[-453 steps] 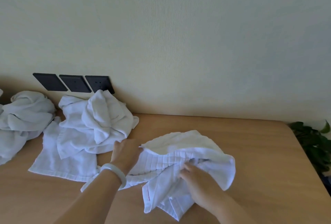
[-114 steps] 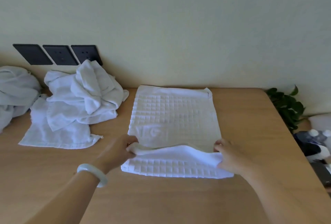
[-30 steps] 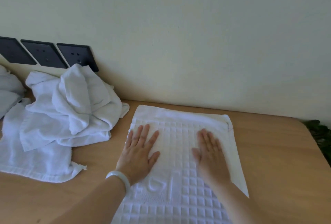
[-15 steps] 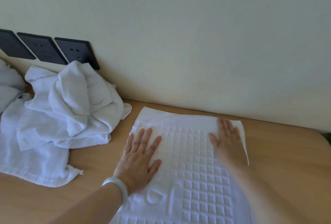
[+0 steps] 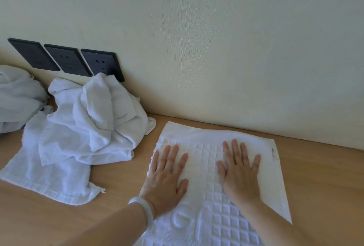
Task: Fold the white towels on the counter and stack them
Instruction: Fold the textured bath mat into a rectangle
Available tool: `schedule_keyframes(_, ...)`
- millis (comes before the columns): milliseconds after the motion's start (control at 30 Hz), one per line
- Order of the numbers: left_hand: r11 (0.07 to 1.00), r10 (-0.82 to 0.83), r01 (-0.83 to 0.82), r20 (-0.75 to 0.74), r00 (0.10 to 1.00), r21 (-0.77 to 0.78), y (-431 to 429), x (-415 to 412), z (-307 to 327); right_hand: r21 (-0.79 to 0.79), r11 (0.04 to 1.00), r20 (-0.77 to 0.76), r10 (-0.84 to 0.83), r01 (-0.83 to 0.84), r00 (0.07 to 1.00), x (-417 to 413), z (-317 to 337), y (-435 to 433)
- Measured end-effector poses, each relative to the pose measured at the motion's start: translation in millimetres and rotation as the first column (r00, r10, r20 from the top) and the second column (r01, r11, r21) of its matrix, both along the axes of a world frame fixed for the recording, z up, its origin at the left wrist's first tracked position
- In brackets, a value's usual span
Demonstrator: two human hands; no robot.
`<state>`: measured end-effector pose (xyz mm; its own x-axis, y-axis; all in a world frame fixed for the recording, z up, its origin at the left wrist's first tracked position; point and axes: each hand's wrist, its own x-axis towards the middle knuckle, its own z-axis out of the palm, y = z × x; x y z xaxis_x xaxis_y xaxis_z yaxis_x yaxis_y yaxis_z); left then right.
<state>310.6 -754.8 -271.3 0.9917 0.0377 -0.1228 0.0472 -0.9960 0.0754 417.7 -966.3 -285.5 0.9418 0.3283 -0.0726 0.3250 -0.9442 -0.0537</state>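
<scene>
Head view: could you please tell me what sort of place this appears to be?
Likely a hotel room or housekeeping area: a wooden counter, crumpled white towels, and a flat towel embossed with lettering.

Pale wall (image 5: 216,39) above a light wooden counter (image 5: 325,186).

Cream-white and faintly textured in fine vertical streaks across the whole upper part of the frame; at upper left, low down, three dark square socket plates (image 5: 67,59) set side by side in a row. Below, warm light-brown wood grain, smooth and matte, butted against the wall along a line slanting down toward the right edge. Soft, even light; a dim band of shade at the wall's foot.
</scene>
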Motion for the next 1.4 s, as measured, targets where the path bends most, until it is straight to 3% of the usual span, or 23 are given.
schedule_keyframes(100,0.999,0.017,-0.015,0.073,0.997,-0.030,-31.1,30.1,16.0,-0.005,1.000,0.017,0.010,-0.009,1.000,2.7,0.4,2.9)
schedule_keyframes(233,0.996,-0.076,0.076,0.005,0.997,-0.055,-36.2,71.6,12.7,0.003,1.000,0.007,0.004,-0.004,1.000,1.0,2.1,1.2)
schedule_keyframes(333,0.996,0.072,-0.070,-0.036,0.997,0.051,18.3,85.3,0.8,0.004,1.000,-0.007,0.004,-0.004,1.000,2.0,4.1,1.7)
schedule_keyframes(400,0.971,0.238,-0.237,-0.038,0.971,0.013,54.2,90.3,-2.3,-0.001,1.000,-0.023,0.011,-0.011,1.000,1.9,4.6,1.3)
schedule_keyframes(467,0.956,0.293,-0.292,0.014,0.956,-0.042,64.4,92.1,0.4,0.007,1.000,-0.024,0.014,-0.014,1.000,1.4,7.1,1.5)
schedule_keyframes(533,0.971,0.240,-0.240,0.088,0.967,-0.012,36.8,85.3,5.7,0.010,1.000,-0.028,0.005,-0.005,1.000,1.6,7.7,2.3)
schedule_keyframes(633,0.997,-0.041,0.050,0.160,0.986,-0.053,-19.9,49.3,-2.5,-0.008,1.000,-0.050,0.000,0.000,0.999,1.3,7.2,2.8)
schedule_keyframes(667,0.994,-0.067,0.078,0.139,0.988,-0.079,-22.6,40.7,-5.5,-0.015,1.000,-0.052,-0.001,0.000,0.999,1.9,7.3,2.4)
schedule_keyframes(800,0.994,0.097,-0.091,0.106,0.990,-0.061,8.4,44.9,-13.3,-0.018,1.000,-0.067,-0.002,0.001,0.998,3.0,10.1,3.3)
schedule_keyframes(933,0.987,0.148,-0.147,0.015,0.989,-0.063,7.3,54.3,-6.6,0.005,1.000,-0.068,-0.002,0.003,0.998,2.5,11.4,2.6)
schedule_keyframes(1100,0.990,0.105,-0.097,0.074,0.992,-0.103,-26.0,-6.4,11.1,0.044,0.999,-0.098,-0.012,0.016,0.995,-7.4,20.2,4.7)
schedule_keyframes(1200,0.994,0.041,-0.030,0.106,0.993,-0.101,-35.0,-81.2,5.8,0.112,0.993,-0.007,0.030,-0.029,1.000,-72.3,26.7,-2.2)
schedule_keyframes(1300,0.994,0.073,-0.064,0.091,0.993,-0.089,-21.4,-115.6,-8.6,0.045,0.998,-0.015,0.041,-0.041,0.999,-152.8,15.0,-24.6)
schedule_keyframes(1400,0.997,0.047,-0.041,0.085,0.995,-0.071,-19.1,-105.3,-10.2,-0.003,1.000,-0.070,-0.031,0.031,0.997,-157.6,3.8,-36.3)
